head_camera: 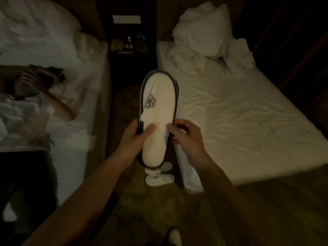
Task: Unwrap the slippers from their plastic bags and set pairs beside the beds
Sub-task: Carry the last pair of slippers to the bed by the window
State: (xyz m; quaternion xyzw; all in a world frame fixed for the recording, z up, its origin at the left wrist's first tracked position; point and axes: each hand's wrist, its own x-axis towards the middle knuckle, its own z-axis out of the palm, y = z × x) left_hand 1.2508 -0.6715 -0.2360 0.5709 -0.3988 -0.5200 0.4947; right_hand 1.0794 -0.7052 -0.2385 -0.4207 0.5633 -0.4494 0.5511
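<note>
I hold a white slipper (158, 103) with a dark rim and a grey logo upright over the aisle between two beds; a second slipper seems stacked behind it. My left hand (135, 139) grips its left edge, thumb across the footbed. My right hand (188, 137) pinches the right edge at the opening of the upper. No plastic bag shows around it. Below, another white slipper pair (159, 176) lies on the carpet by the right bed (239, 118).
A person lies on the left bed (85, 77), arm over the head. Crumpled white bedding (209, 41) is heaped at the head of the right bed. A dark nightstand (129, 45) with bottles stands at the far end of the narrow carpeted aisle.
</note>
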